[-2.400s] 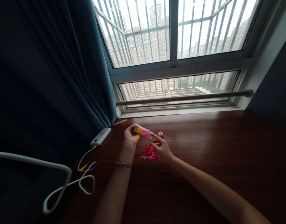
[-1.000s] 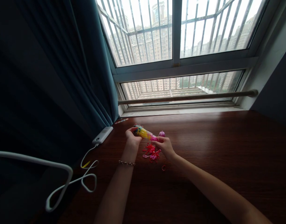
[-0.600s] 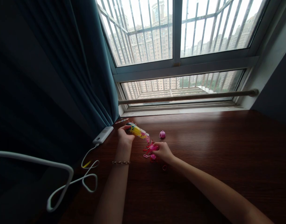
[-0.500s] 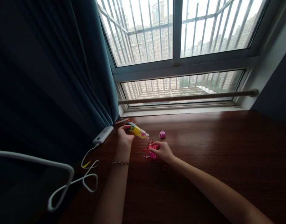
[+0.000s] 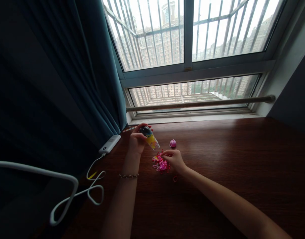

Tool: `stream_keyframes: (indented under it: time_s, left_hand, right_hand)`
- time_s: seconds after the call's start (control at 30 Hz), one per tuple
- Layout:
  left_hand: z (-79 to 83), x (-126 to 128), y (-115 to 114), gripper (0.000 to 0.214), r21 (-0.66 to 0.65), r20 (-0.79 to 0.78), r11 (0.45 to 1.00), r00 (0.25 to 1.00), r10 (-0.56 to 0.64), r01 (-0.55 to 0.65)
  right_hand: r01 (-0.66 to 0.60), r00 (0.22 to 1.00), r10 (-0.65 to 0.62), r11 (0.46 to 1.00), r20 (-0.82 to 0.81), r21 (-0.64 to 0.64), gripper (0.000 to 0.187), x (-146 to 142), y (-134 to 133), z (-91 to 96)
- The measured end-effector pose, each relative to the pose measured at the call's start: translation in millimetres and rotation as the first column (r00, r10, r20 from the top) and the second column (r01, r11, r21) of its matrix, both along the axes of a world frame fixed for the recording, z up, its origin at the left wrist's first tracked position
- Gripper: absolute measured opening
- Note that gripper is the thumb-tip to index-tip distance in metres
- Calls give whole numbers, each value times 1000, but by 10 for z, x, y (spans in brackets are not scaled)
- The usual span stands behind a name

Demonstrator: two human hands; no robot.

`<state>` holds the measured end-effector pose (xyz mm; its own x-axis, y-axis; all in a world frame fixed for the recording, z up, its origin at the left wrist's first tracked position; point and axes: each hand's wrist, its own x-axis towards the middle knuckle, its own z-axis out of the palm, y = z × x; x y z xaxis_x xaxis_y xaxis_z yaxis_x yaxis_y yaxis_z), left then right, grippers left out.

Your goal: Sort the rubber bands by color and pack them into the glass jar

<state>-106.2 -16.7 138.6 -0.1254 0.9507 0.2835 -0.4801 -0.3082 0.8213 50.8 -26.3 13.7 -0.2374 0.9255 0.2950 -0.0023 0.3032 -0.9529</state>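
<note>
My left hand (image 5: 139, 139) is wrapped round a clear bottle (image 5: 151, 139) that is tilted with its mouth down to the right. Dark, yellow and pink small bands show in layers inside it. Below the mouth lies a loose pile of pink and red rubber bands (image 5: 161, 165), with a bit of yellow among them. At the pile's right edge is my right hand (image 5: 174, 160), thumb and forefinger pinched together; whether a band sits between them is too small to tell. A pink cap (image 5: 172, 143) stands just behind the pile.
A single red band (image 5: 175, 179) lies apart on the brown wooden table (image 5: 229, 159). At left, a white power strip (image 5: 110, 144) with a looping white cable (image 5: 95, 187) rests by the blue curtain (image 5: 100, 83). A barred window is behind.
My left hand has tipped the bottle more steeply and shifted slightly right. The pile of bands looks larger, with some yellow in it. My right hand has barely moved.
</note>
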Motion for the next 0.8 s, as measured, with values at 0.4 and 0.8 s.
stream_keyframes:
  time_s: [0.4, 0.8]
  left_hand:
    - [68, -6, -35, 40, -100, 210, 995, 977, 45, -25]
    - [-172, -20, 142, 35, -388, 466, 921, 870, 158, 40]
  right_hand:
    - [-54, 998, 53, 998, -24, -36, 19, -14, -19, 11]
    - [-227, 940, 202, 972, -276, -63, 54, -5, -73, 147]
